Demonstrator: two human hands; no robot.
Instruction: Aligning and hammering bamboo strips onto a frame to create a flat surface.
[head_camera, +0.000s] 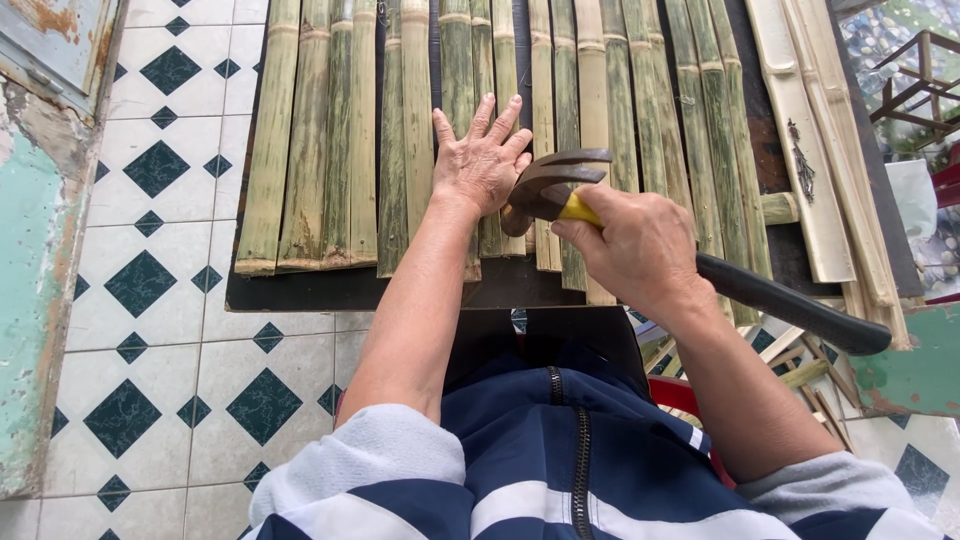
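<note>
While my left hand (483, 160) lies flat and spread on the bamboo slats (420, 120), my right hand (635, 245) chokes the claw hammer (545, 185) just behind its head-heavy steel; slats look stiff, splintery.

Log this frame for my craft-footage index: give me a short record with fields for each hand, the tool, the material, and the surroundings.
left hand: left hand lies flat, fingers spread, pressing on the bamboo slats
right hand: right hand grips the claw hammer close to its head
tool: metal head, yellow neck, black handle pointing back to the right
material: split green bamboo strips laid side by side across a dark board
surroundings: white floor tiles with dark diamonds; paler bamboo pieces at right
clothing: striped navy and white zip jacket
</note>
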